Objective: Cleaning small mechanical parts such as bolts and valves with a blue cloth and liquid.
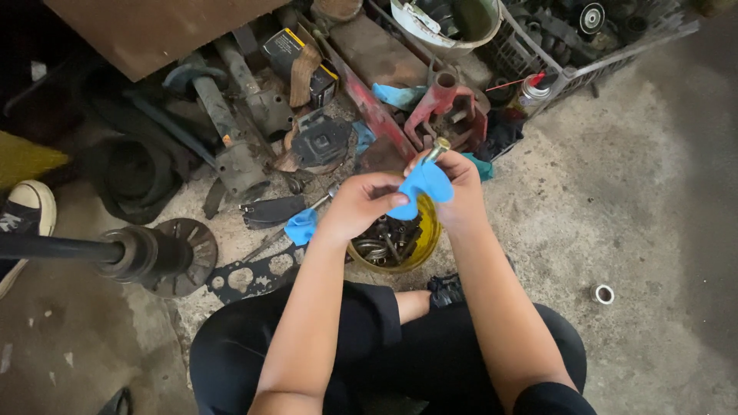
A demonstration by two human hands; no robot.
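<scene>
My right hand (460, 184) is clamped around a small metal bolt (438, 149), whose brass-coloured end sticks up past my fingers. My left hand (361, 204) pinches a blue rag (424, 184) against the bolt, fingers pressed together on the cloth. Both hands hover just above a yellow bowl (424, 244) on the concrete floor (630, 192), filled with what look like nuts and rings, though it is too dark to be sure. Another blue cloth (301, 227) lies beside the bowl, near a black gasket (257, 275).
</scene>
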